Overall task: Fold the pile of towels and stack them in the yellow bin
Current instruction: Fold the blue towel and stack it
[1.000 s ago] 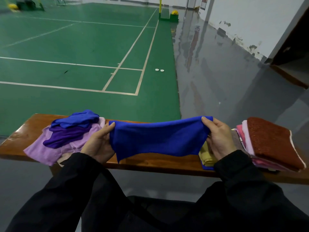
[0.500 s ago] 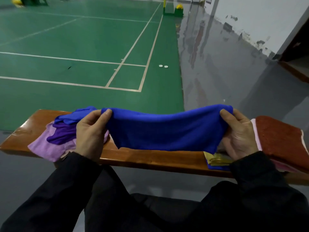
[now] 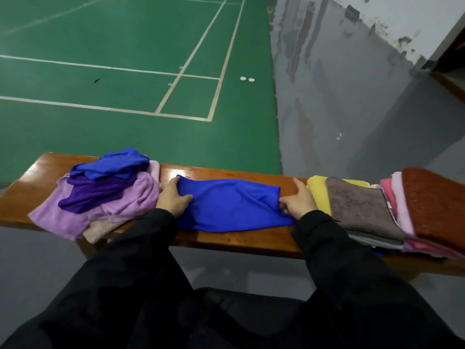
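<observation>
Here, blue towel [image 3: 234, 205] on bench [image 3: 241, 241], fingertips tucked under — both hands' grip hidden

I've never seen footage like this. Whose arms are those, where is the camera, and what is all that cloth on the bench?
There is no machine here: a person in black sleeves wears a camera on the head, so this one view looks forward and down at their own hands. In front of them is a wooden bench beside a green sports court. The left hand and right hand each grip one end of a blue towel lying on the bench. To the left sits an unfolded pile of towels, lilac, purple and blue. To the right lie folded towels, yellow, brown, pink and rust. The job is folding them; no yellow bin is plainly visible.
</observation>
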Demonstrator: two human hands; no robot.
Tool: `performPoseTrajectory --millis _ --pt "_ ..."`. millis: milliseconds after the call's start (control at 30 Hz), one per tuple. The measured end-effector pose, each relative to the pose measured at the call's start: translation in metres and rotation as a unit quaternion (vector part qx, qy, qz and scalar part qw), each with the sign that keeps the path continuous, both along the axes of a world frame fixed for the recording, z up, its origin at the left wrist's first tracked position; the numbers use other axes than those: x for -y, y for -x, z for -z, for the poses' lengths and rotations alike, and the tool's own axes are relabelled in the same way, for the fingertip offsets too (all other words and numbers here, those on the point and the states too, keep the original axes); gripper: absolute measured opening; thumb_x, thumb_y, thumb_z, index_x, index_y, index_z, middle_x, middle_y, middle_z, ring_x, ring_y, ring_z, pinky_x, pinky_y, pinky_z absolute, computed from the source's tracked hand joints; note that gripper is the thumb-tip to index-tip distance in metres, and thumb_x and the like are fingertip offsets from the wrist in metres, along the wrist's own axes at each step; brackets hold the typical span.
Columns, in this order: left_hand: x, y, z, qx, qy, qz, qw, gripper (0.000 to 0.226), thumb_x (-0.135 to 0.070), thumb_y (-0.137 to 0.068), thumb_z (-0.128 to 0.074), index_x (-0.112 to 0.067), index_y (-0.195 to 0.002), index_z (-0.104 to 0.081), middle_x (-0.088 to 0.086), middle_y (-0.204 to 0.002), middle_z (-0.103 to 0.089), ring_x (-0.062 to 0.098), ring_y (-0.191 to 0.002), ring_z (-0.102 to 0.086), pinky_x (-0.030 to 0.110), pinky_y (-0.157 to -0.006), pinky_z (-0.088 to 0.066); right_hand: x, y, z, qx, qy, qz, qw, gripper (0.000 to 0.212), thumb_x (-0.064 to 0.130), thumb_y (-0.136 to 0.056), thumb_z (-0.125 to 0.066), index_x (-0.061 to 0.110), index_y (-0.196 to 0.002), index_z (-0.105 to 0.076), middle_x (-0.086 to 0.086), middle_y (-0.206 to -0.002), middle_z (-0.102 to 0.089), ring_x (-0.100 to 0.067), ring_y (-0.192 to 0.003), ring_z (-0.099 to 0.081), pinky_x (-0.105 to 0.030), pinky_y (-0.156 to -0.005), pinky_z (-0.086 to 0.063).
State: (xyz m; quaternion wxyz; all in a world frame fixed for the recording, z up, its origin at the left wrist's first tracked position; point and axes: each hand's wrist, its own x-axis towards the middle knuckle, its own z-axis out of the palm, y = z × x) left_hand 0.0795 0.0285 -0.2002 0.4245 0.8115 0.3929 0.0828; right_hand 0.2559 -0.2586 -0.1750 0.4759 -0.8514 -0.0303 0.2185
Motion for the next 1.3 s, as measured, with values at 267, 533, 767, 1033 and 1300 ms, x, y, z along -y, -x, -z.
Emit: performPoseTrajectory --millis 267,533,767,1033,1300 --pt "-0.001 0.018 0.001 0.02 -0.067 0.023 0.997 0.05 -0.013 -0.092 -0.068 -0.019 -0.14 -0.055 0.012 -0.128 -0.065 0.025 -0.104 -0.062 0.028 -0.095 -0.046 -0.003 0.008 0.006 0.067 0.088 -0.073 0.991 0.085 0.028 -0.09 -0.078 0.026 -0.159 -0.028 0.0 -0.088 -0.069 -0.016 -0.083 -0.067 -0.03 -0.078 -0.055" --pt "-0.005 0.032 -0.009 0.146 0.122 -0.054 0.98 0.028 -0.005 -0.093 -0.066 -0.016 -0.118 -0.073 0.002 -0.119 -0.067 0.013 -0.112 -0.06 0.014 -0.1 -0.04 -0.009 0.003 -0.003 0.068 -0.061 0.04 0.995 0.032 0.012 -0.101 -0.047 0.025 -0.104 -0.076 0.01 -0.108 -0.067 -0.014 -0.104 -0.06 -0.035 -0.098 -0.051" --pt "-0.003 0.04 -0.025 0.202 0.21 -0.067 0.954 0.033 0.001 -0.092 -0.066 -0.01 -0.123 -0.068 -0.001 -0.115 -0.067 -0.002 -0.096 -0.066 0.011 -0.087 -0.05 -0.006 0.004 -0.019 -0.049 -0.117 0.065 0.99 0.032 0.006 -0.103 -0.044 0.016 -0.098 -0.075 -0.007 -0.119 -0.067 -0.027 -0.113 -0.062 -0.047 -0.101 -0.054" --pt "-0.009 0.056 -0.043 0.226 0.215 -0.076 0.947 0.02 -0.004 -0.099 -0.059 -0.016 -0.103 -0.075 0.011 -0.113 -0.071 0.014 -0.093 -0.065 0.023 -0.082 -0.054 0.02 0.008 -0.06 -0.147 -0.323 0.016 0.935 0.025 0.005 -0.106 -0.046 0.004 -0.118 -0.067 -0.017 -0.111 -0.065 -0.022 -0.097 -0.063 -0.032 -0.083 -0.058" --pt "0.007 0.059 -0.066 0.272 0.276 -0.1 0.916 0.021 -0.001 -0.099 -0.058 -0.009 -0.113 -0.071 0.01 -0.117 -0.069 0.016 -0.097 -0.065 0.023 -0.078 -0.056 0.026 0.026 -0.085 -0.051 -0.224 -0.004 0.973 0.025 0.006 -0.107 -0.045 0.01 -0.113 -0.068 -0.011 -0.101 -0.067 -0.019 -0.087 -0.062 -0.034 -0.074 -0.056"
